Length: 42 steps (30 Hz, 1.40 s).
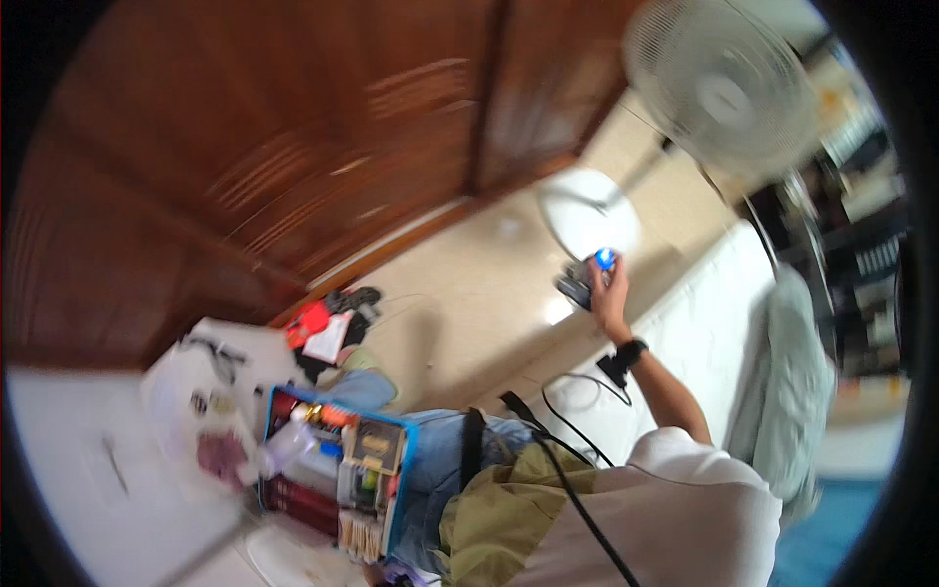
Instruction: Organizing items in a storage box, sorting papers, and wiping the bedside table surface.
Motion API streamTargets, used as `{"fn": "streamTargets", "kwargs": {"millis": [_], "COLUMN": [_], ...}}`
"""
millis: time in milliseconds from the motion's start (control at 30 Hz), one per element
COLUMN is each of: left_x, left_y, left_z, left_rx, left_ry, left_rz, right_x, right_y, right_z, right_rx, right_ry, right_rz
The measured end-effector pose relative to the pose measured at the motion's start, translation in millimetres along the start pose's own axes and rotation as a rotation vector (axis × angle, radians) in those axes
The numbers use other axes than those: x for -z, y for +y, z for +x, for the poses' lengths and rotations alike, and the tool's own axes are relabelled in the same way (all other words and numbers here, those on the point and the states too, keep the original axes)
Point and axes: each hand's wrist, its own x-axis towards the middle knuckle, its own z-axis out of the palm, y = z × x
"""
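Observation:
My right hand (609,297) reaches out over the floor, its fingers closed around a small dark device (576,287) with a glowing blue light; blur hides what it is exactly. A black band is around that wrist. Across my lap rests a blue-rimmed box (402,480) divided into compartments. Inside it are a bundle of thin wooden sticks (359,537), a dark square packet (377,445), a pale translucent container (290,445) and several small items. What seems to be a sliver of my left hand (374,574) shows at the bottom edge, beside the box; its grip is hidden.
A pedestal fan (722,95) stands on a round white base (590,213). Brown wooden cabinet doors (293,147) rise along one side. Red and black items (312,326) lie near a white surface (176,411). A black cable (579,499) crosses my torso beside white bedding (682,323).

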Motion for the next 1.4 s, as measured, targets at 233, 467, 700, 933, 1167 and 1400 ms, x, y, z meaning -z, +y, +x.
{"fn": "streamTargets", "kwargs": {"millis": [233, 467, 700, 933, 1167, 1400], "left_x": [-32, -19, 11, 91, 107, 150], "left_y": [67, 86, 103, 137, 106, 80], "left_z": [-17, -27, -23, -19, 30, 53], "left_rx": [-0.049, -0.075, -0.182, -0.133, -0.084, -0.394], "left_ry": [-0.116, -0.134, -0.123, -0.139, -0.208, -0.346], "left_rz": [0.411, 0.535, 0.584, 0.660, 0.298, 0.476], "right_x": [318, 317, 313, 248, 143, -31], "right_y": [144, 202, 240, 75, 84, -104], "right_z": [-37, -130, -136, -204, -265, -221], "right_rx": [-0.348, -0.672, -0.656, -1.255, -0.096, -0.394], "right_ry": [0.685, 0.569, 0.475, 0.362, -0.219, -0.410], "right_rz": [-0.369, -0.317, -0.395, -0.870, -1.527, 0.213]}}
